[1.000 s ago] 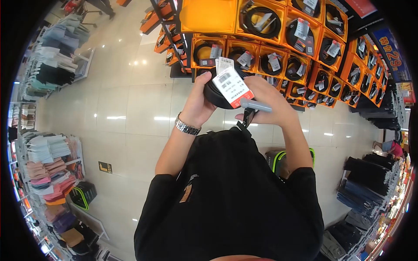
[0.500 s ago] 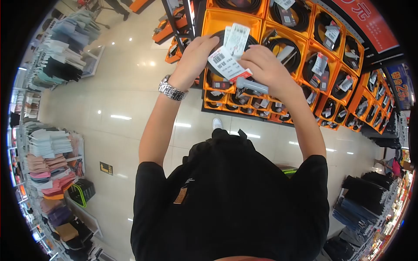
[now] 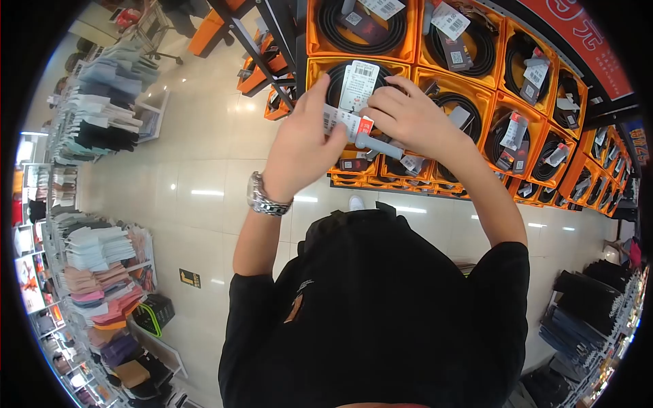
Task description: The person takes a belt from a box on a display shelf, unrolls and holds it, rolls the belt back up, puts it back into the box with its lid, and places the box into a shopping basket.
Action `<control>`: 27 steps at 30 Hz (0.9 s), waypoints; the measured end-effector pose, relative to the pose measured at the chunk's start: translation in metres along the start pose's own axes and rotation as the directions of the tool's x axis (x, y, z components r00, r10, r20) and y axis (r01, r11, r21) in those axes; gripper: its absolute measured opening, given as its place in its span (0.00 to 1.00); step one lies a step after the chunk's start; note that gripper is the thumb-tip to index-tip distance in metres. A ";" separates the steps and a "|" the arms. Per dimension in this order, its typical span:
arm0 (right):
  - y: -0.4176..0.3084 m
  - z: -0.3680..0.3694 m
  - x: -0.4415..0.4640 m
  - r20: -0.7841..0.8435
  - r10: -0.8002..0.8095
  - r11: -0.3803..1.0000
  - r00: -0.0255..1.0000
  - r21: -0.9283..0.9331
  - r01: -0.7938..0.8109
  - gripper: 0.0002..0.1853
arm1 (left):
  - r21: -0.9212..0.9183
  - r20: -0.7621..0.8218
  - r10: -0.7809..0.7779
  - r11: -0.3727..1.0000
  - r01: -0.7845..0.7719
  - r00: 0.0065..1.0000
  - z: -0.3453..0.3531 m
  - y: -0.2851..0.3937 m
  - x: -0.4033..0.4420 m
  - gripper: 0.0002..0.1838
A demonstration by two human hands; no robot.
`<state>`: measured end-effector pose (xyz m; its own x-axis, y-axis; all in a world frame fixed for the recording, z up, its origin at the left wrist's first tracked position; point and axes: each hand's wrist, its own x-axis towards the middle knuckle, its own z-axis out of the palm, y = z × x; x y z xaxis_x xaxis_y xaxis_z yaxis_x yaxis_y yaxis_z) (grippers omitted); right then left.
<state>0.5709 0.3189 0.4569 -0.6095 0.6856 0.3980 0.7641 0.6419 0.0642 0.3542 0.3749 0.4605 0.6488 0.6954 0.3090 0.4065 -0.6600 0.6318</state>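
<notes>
A coiled black belt (image 3: 336,80) lies in an orange box compartment (image 3: 316,66), between my two hands. My left hand (image 3: 299,143), with a metal watch on the wrist, curls its fingers round the coil's left side. On the right side, my right hand (image 3: 415,122) grips the coil with bent fingers. A white price tag (image 3: 360,80) rests on top of the belt, and a second, red-edged tag (image 3: 349,122) hangs lower, by my left thumb. Below my right fingers sticks out a grey security tag (image 3: 379,145). The palms hide part of the coil.
More orange boxes of coiled belts (image 3: 357,30) fill the tiered display. A black rack post (image 3: 280,41) rises at its left. Clothes hang on the left racks (image 3: 112,88), and dark trousers (image 3: 578,326) on the right. A black basket (image 3: 153,314) sits at lower left.
The belt has gone down into the box compartment. My left hand has turned, its fingers now pointing up along the coil. The tags have shifted, and the view has moved slightly.
</notes>
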 end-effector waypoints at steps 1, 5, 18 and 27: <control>0.000 0.003 -0.001 -0.028 -0.018 0.998 0.999 -0.063 0.016 0.20 | 0.115 -0.043 0.033 0.993 -0.028 0.999 0.007 0.000 -0.001 0.34; -0.004 0.006 0.002 -0.014 -0.039 0.978 0.999 -0.205 0.035 0.16 | 0.368 -0.067 0.093 0.928 -0.063 0.993 0.017 0.002 -0.002 0.28; -0.016 -0.002 0.015 0.231 0.074 0.945 0.970 -0.326 0.005 0.18 | 0.464 -0.027 0.274 0.855 -0.231 0.961 0.026 -0.008 -0.012 0.18; -0.004 -0.022 0.019 0.405 0.049 0.998 0.913 -0.054 -0.029 0.26 | 0.591 0.089 0.345 0.736 -0.329 0.934 0.015 -0.014 0.002 0.04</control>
<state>0.5614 0.3219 0.4843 -0.6049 0.7963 -0.0039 0.7919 0.6021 0.1017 0.3598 0.3814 0.4415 0.8037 0.3964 0.4438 0.4666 -0.8827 -0.0565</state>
